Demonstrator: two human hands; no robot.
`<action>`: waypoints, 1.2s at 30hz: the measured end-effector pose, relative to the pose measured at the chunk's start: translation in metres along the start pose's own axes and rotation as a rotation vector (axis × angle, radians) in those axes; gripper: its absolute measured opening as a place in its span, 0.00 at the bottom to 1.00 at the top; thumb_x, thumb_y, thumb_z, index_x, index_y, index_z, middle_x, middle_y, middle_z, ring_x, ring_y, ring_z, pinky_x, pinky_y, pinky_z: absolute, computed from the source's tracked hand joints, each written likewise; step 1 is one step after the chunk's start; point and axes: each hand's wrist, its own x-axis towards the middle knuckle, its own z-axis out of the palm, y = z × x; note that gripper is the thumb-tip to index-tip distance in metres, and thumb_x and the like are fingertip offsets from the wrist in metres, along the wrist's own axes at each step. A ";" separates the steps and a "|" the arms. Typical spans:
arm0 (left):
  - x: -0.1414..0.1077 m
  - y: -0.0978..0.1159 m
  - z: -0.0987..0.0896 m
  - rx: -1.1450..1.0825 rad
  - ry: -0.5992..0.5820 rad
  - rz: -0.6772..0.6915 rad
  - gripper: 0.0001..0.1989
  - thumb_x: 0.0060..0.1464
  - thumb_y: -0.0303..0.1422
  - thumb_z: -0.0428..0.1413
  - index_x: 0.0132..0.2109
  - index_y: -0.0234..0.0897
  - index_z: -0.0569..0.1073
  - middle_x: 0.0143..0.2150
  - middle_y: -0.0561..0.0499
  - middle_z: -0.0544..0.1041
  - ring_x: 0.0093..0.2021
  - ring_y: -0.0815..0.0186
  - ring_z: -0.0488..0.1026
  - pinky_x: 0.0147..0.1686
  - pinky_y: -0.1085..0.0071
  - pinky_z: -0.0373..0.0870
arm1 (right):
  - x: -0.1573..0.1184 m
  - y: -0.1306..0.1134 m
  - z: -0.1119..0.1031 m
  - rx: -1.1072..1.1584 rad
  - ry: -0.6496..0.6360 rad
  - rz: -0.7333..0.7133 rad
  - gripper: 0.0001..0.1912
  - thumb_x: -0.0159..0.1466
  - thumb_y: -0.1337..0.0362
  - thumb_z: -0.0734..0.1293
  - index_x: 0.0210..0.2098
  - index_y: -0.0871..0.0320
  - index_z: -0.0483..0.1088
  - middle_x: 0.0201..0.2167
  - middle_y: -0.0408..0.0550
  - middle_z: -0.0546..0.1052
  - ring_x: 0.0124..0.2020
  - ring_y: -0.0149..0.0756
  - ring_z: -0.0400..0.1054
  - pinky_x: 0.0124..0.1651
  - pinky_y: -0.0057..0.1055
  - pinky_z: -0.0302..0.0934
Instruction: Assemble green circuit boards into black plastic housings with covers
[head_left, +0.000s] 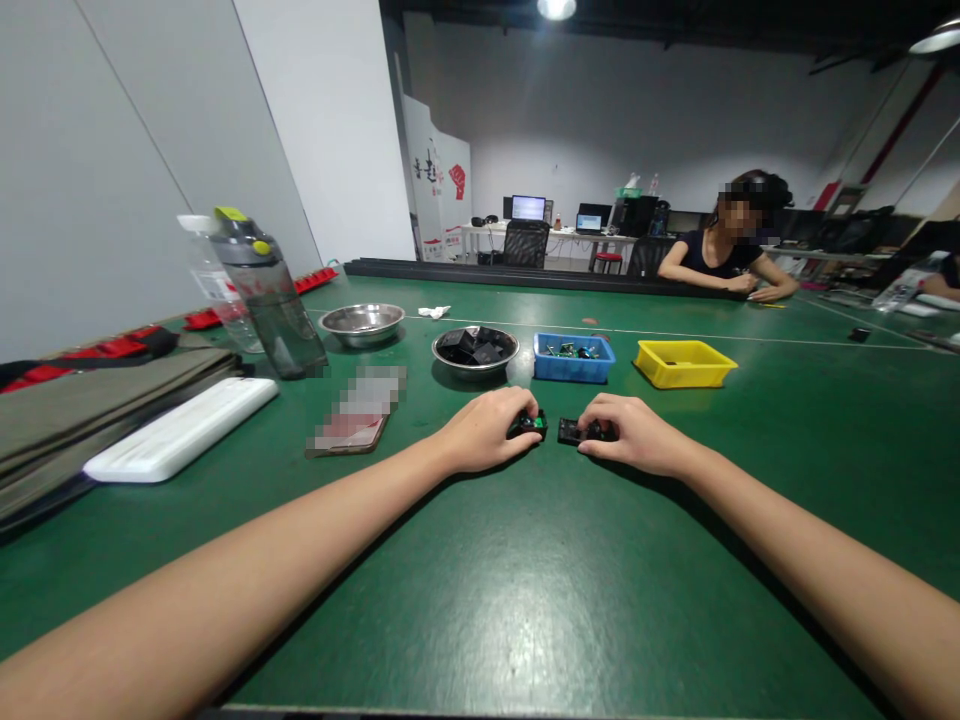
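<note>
Close in front of the bins, my left hand (491, 430) is closed around a small black plastic casing (541, 424) with a bit of green circuit board inside. Just to its right, a second black casing piece (568, 431) lies on the green tabletop (525, 580), with my right hand's (634, 432) fingers curled over it. A narrow gap separates the two pieces. My fingers hide much of each piece. Beyond the hands are a steel bowl (475, 373) of black casings, a blue bin (572, 371) of small green and metallic parts, and a yellow bin (686, 377) with something dark inside.
To the left are a steel bowl (363, 338), a pixelated phone-like slab (360, 420), a grey drink bottle (274, 310), a clear bottle (210, 275), a long white box (184, 430) and a grey-green bag (112, 410). Another person (724, 250) sits across the table.
</note>
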 end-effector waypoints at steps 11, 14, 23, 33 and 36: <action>0.000 0.000 -0.001 0.001 0.003 -0.003 0.09 0.58 0.35 0.60 0.42 0.37 0.70 0.41 0.48 0.77 0.40 0.60 0.75 0.40 0.66 0.70 | 0.001 -0.003 -0.003 -0.048 0.005 -0.008 0.05 0.60 0.63 0.71 0.31 0.59 0.74 0.29 0.45 0.74 0.28 0.32 0.66 0.33 0.27 0.56; -0.001 0.000 0.000 0.002 0.007 -0.002 0.09 0.58 0.35 0.60 0.42 0.37 0.70 0.41 0.48 0.77 0.40 0.60 0.75 0.40 0.66 0.70 | 0.001 -0.004 -0.003 -0.019 0.026 0.018 0.05 0.59 0.63 0.70 0.31 0.59 0.73 0.25 0.42 0.72 0.25 0.29 0.62 0.31 0.26 0.54; 0.001 0.000 0.001 -0.013 -0.004 0.007 0.09 0.58 0.35 0.59 0.42 0.37 0.70 0.41 0.48 0.77 0.40 0.60 0.75 0.40 0.66 0.70 | 0.001 -0.005 -0.002 0.115 0.068 0.130 0.10 0.65 0.60 0.64 0.34 0.60 0.74 0.23 0.42 0.72 0.24 0.30 0.61 0.30 0.27 0.52; 0.000 -0.001 0.002 -0.021 0.002 0.007 0.08 0.59 0.36 0.58 0.43 0.38 0.70 0.41 0.48 0.77 0.40 0.60 0.75 0.41 0.65 0.71 | 0.000 -0.004 -0.002 0.054 0.049 0.034 0.10 0.66 0.62 0.65 0.32 0.59 0.74 0.28 0.46 0.75 0.27 0.32 0.66 0.32 0.28 0.57; 0.000 -0.001 0.002 -0.018 -0.005 0.003 0.09 0.59 0.37 0.58 0.43 0.38 0.70 0.42 0.48 0.77 0.41 0.60 0.75 0.41 0.65 0.71 | 0.000 -0.002 -0.001 0.052 0.057 0.010 0.10 0.66 0.62 0.64 0.33 0.59 0.74 0.29 0.47 0.75 0.28 0.33 0.66 0.32 0.29 0.58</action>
